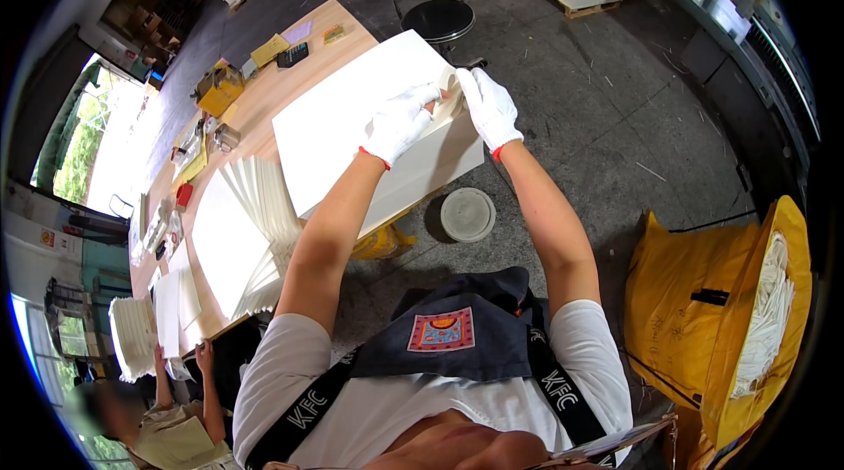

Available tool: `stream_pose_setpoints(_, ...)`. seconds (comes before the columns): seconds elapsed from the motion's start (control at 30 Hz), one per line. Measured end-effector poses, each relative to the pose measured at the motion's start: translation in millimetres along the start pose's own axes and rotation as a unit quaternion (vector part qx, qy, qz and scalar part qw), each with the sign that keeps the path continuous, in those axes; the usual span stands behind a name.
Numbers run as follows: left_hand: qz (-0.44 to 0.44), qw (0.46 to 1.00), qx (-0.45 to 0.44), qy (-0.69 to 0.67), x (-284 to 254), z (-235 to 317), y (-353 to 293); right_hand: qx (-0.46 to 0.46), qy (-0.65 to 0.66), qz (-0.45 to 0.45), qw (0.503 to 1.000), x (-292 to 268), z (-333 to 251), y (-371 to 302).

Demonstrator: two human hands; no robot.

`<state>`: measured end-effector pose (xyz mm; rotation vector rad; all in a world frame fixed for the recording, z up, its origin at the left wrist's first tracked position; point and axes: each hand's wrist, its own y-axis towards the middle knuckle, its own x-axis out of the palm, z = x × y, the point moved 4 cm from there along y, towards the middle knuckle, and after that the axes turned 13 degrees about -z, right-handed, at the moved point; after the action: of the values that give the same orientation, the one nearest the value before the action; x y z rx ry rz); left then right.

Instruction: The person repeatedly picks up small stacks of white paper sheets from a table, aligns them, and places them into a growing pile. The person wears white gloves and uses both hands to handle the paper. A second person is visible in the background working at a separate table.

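A thick stack of large white paper sheets [338, 118] lies on the wooden table in front of me. Several sheets curl up at its right corner, between my hands. My left hand [400, 125], in a white glove with a red cuff, rests over the stack with its fingers closed on the curled edge. Gloved the same way, my right hand [490, 108] pinches the sheets at the outer corner. Its fingertips are partly hidden by the paper.
More fanned paper [242, 233] lies to the left on the table [338, 26], with a calculator [293, 55] and yellow box [220, 89] farther back. A co-worker's hands [204, 356] touch sheets at lower left. A round bucket [468, 215], black chair [431, 20] and yellow sack [694, 294] stand nearby.
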<state>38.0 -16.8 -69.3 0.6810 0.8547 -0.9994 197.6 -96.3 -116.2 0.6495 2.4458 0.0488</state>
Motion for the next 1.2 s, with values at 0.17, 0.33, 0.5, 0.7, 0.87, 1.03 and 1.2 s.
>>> stream_pose_setpoints(0.17,-0.007,0.999,-0.035,0.039,-0.1,7.9,0.3,-0.008,0.016,0.011,1.000,2.7,7.7,2.8)
stream_pose_setpoints(0.33,-0.002,0.999,-0.049,0.021,0.2,4.1,0.6,-0.007,0.016,0.018,1.000,1.6,4.9,0.7)
stream_pose_setpoints(0.5,-0.006,0.998,-0.057,-0.018,0.8,5.1,1.4,0.008,0.037,0.005,0.999,-1.8,4.7,-1.2)
stream_pose_setpoints(0.7,0.069,0.981,0.091,0.154,8.6,13.9,-6.8,0.051,-0.032,0.029,0.998,-34.2,2.9,-15.0)
stream_pose_setpoints(0.87,0.048,0.990,0.046,0.124,8.5,11.5,-6.2,0.014,-0.225,-0.086,0.970,-30.9,13.1,-16.0)
stream_pose_setpoints(1.03,0.064,0.982,0.107,0.140,11.9,1.6,2.4,-0.161,-0.290,0.030,0.943,-21.3,12.4,-16.0)
stream_pose_setpoints(1.2,0.012,0.990,0.011,0.141,8.3,-10.3,25.8,-0.200,-0.349,0.010,0.915,-26.6,3.1,-11.0)
